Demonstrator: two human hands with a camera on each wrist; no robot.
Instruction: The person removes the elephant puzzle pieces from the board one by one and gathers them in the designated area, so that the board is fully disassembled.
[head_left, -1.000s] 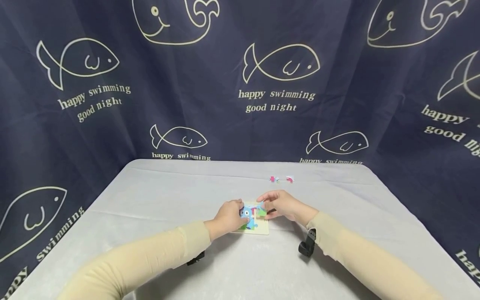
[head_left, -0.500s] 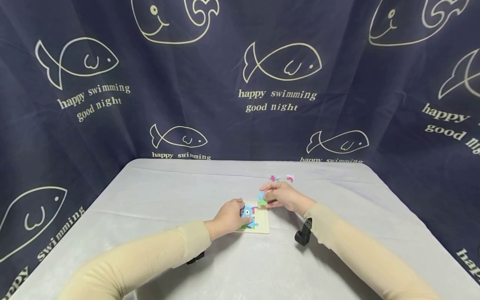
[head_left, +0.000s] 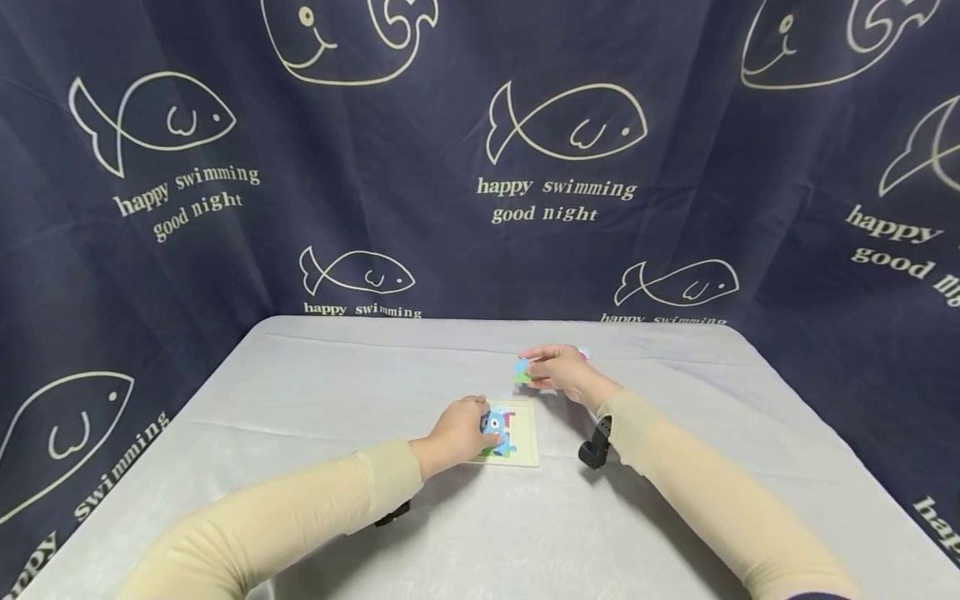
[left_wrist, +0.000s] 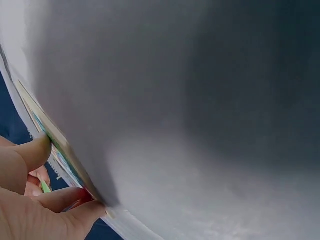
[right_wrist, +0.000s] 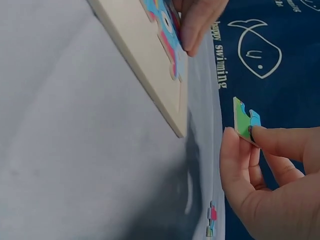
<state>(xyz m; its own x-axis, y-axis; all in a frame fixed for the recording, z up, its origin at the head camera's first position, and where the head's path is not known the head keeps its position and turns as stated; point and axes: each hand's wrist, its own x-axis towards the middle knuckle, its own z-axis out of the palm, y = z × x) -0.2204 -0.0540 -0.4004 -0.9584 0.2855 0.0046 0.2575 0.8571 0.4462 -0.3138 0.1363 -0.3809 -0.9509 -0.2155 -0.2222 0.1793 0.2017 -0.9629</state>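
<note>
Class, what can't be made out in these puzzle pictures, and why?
Head: left side of the puzzle board, covered by the left hand.
Head: part of the far loose piece, behind the right hand.
Right wrist: part of the held piece, covered by that hand.
Right wrist: one end of the board, cut off by the top edge.
Left wrist: the board's picture, seen nearly edge-on.

In the head view the left grip (head_left: pixel 457 429) covers the left part of the board (head_left: pixel 528 433), and the right grip (head_left: pixel 562 371) hides part of its piece (head_left: pixel 521 372); a pink scrap (head_left: pixel 583 353) behind is too small to make out. Each wrist view crops its own grip; the right one also cuts the board.
</note>
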